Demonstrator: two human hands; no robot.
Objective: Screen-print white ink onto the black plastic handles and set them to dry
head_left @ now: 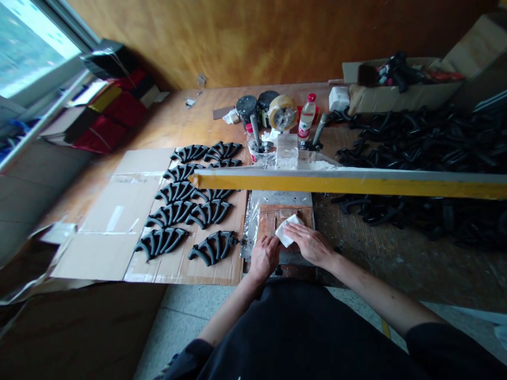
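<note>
My right hand (313,244) presses a folded white cloth (288,232) with its fingers, over a reddish-brown plate (268,217). That plate lies on the grey metal base (253,199) of a bench fixture. Beside the cloth's left corner, my left hand (264,258) is closed, fingers curled down at the plate's front edge. What the left fingers hold, if anything, is hidden. To the left, rows of curved black tubular parts (212,248) lie on flattened cardboard (170,268).
A yellow and grey bar (356,182) crosses above the bench. Loose black parts (412,142) heap up at right. Behind the fixture stand a bottle (307,117), a tape roll (282,113) and black jars (247,108). An open carton (404,97) sits at back right.
</note>
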